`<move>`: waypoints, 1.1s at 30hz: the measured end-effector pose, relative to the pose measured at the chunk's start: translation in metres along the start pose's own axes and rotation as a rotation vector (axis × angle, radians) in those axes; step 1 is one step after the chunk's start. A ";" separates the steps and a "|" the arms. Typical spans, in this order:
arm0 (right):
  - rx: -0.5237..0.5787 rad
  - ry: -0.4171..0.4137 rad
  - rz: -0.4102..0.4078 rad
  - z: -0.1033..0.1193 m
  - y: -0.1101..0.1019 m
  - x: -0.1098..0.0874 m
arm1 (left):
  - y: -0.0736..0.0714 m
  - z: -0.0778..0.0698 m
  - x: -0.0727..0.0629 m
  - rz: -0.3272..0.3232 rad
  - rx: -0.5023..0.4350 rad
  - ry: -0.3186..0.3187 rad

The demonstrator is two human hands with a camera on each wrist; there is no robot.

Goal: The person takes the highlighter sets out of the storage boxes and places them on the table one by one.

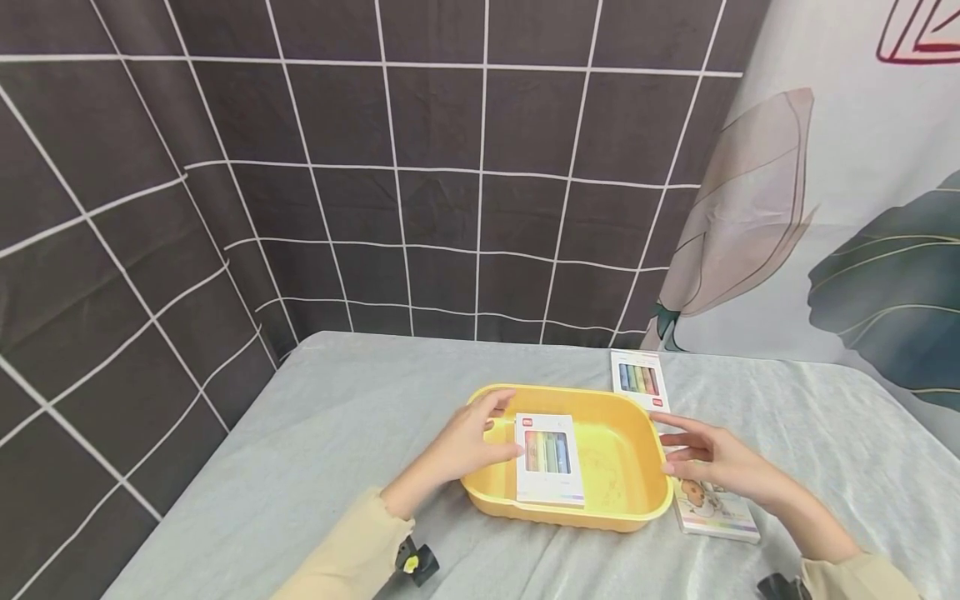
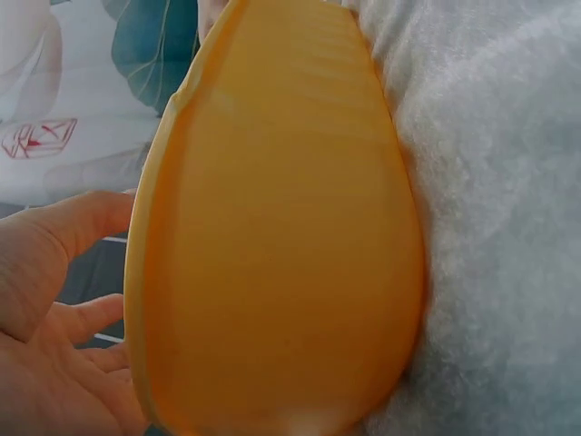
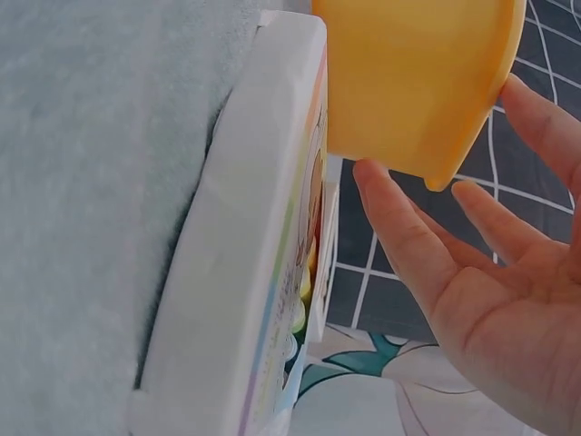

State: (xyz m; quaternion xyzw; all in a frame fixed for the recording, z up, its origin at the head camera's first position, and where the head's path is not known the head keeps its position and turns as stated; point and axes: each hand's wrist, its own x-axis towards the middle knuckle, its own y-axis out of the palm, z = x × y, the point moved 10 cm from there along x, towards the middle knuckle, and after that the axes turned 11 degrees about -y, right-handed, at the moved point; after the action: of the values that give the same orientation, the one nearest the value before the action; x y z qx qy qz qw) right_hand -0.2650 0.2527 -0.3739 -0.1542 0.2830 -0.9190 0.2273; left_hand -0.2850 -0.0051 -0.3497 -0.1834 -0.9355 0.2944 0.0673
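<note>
While I watch the feeds from my station, the yellow tray (image 1: 618,471) sits on the cloth-covered table (image 1: 300,450), and I take its middle as the clock centre. A white box of coloured sticks (image 1: 549,458) lies flat inside it, toward 9 o'clock. A second windowed box (image 1: 639,379) lies outside near 1 o'clock; an illustrated box (image 1: 716,512) lies just beside the tray near 4 o'clock, partly beneath the right hand.

Grip: the left hand (image 1: 463,442) is at 9 o'clock, thumb and fingers well apart, nothing clasped. Its thumb tip is by the inner box's edge; contact I cannot tell. The right hand (image 1: 720,457) is at 3 o'clock, fingers spread, fingertips at or very near the tray's rim, holding nothing.

Step, my judgement: placing both hands about the tray's ends, with no firm hold taken. The next move, I think, calls for bringing thumb and fingers together on the rim at 9 and 3 o'clock evenly, with the left thumb clear of the inner box and the right hand clear of the illustrated one.
</note>
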 end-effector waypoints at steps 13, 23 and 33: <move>0.081 0.016 0.029 -0.003 0.005 0.001 | 0.012 0.005 0.009 0.035 0.136 -0.099; 0.137 -0.001 0.041 -0.003 0.007 0.001 | 0.020 0.008 0.011 0.081 0.193 -0.202; 0.174 0.029 0.049 -0.004 0.009 0.000 | 0.025 0.003 0.012 0.090 0.280 -0.225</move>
State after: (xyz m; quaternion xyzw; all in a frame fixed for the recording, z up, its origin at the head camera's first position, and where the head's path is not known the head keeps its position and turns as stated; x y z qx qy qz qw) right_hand -0.2639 0.2476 -0.3822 -0.1137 0.2090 -0.9363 0.2583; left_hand -0.2892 0.0169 -0.3659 -0.1797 -0.8779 0.4430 -0.0260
